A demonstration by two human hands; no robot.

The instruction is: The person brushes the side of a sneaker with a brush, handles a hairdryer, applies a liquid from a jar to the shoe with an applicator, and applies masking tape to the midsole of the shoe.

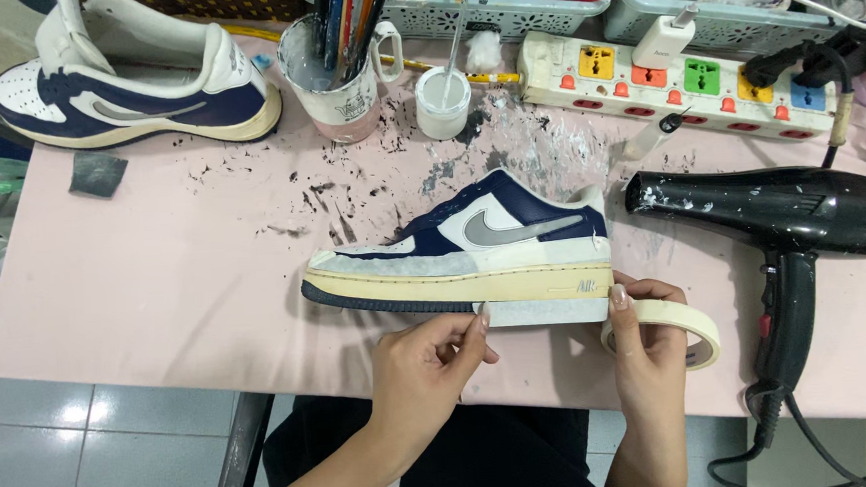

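Head view: navy-and-white sneaker (474, 251) lying sideways mid-bench (155, 291), left hand (426, 369) pinching a tape strip (542, 312) along its sole, right hand (650, 346) grasping the masking-tape roll (674, 331) just beside the heel, seemingly touching it, hair dryer (782, 222) right of the sneaker.

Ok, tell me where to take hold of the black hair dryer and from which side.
Probably grip the hair dryer by its handle, coming from the near table edge. It lies flat with its barrel across the table and the handle pointing towards that edge, clear of the tape roll.
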